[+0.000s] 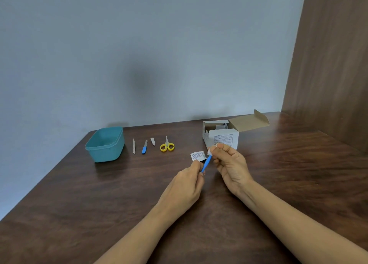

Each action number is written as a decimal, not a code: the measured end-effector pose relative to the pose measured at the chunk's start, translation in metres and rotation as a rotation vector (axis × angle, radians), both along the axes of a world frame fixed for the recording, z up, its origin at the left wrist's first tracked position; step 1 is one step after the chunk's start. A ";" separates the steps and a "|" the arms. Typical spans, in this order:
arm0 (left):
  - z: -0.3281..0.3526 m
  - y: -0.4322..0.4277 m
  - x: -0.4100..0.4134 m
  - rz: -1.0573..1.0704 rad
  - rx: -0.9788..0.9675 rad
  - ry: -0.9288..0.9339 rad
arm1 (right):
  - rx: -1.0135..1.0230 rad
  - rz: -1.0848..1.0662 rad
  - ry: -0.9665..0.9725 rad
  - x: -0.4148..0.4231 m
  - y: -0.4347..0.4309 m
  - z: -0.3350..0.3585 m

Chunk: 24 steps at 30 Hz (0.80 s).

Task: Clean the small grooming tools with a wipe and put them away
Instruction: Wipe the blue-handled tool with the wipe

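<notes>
The tabletop [79,194] is dark brown with a streaky wood grain. The tub [105,144] is plain teal. The tweezers [134,146] look dull silver-beige, and the file [144,147] has a bright blue handle and a grey blade. The clippers [153,141] are silver. The scissors [167,145] have yellow loops. The box [221,137] is white with dark printed lines, its flap raw brown inside. The sachet [197,155] is white with fine bluish print. The tool [206,164] is blue and the wipe [209,152] white. The wall [139,44] is pale grey-blue and the panel [328,64] brown woodgrain.

The wipe [209,152] hid the far tip of the blue tool [206,163]; the left hand [186,186] covered its near end. Print on the box [223,139] was unreadably small.
</notes>
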<state>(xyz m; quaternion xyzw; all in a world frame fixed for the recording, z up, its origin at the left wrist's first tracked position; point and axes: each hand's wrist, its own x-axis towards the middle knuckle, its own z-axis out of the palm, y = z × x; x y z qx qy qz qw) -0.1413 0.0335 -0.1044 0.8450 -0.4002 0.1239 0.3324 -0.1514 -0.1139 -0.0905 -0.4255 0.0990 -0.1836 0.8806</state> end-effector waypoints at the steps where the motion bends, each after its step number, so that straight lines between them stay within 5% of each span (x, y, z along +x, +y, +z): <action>1: 0.000 0.000 0.000 -0.003 -0.008 0.016 | -0.004 -0.001 -0.004 0.001 0.000 -0.001; 13: -0.002 0.000 0.007 -0.003 -0.055 0.062 | -0.046 0.001 -0.056 -0.001 -0.001 -0.001; 24: -0.003 0.001 0.007 0.058 0.104 -0.135 | -0.114 -0.125 0.048 0.001 -0.004 -0.003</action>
